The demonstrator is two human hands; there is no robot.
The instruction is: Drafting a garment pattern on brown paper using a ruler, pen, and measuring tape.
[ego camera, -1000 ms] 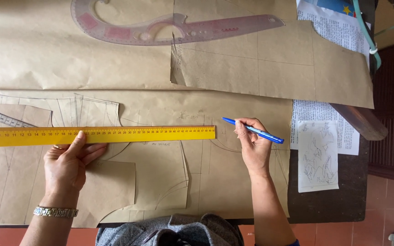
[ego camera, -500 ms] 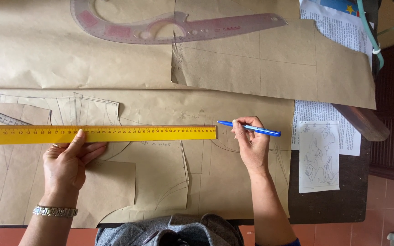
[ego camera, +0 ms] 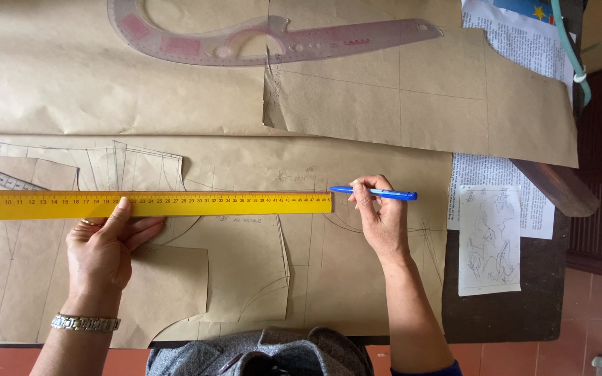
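From the head camera, a long yellow ruler (ego camera: 148, 205) lies flat across sheets of brown paper (ego camera: 357, 278) on a dark table (ego camera: 517, 313). The ruler has small black marks along its top edge. It runs straight from the left edge of the picture to about the middle. Thin pencil lines and curves are drawn on the paper around it.

The left hand (ego camera: 106, 247) presses down on the ruler. Its fingers are spread flat and a little apart, and the pointing finger lies on the yellow strip. The rest of the hand lies on the paper just below the ruler. It holds nothing. A shiny watch (ego camera: 85, 323) sits on that wrist. The left arm comes up from the bottom of the picture.

The right hand (ego camera: 381, 219) is closed around a blue pen (ego camera: 374, 193). The fingers pinch it near the middle. The pen lies almost level, and its tip points left, right at the end of the ruler. The right arm comes up from the bottom at a slant.

At the top, a clear pink curved ruler (ego camera: 273, 42) lies on another brown sheet. A grey metal ruler (ego camera: 1, 179) peeks out at the left. White papers with print and drawings (ego camera: 489, 237) lie at the right side of the table.
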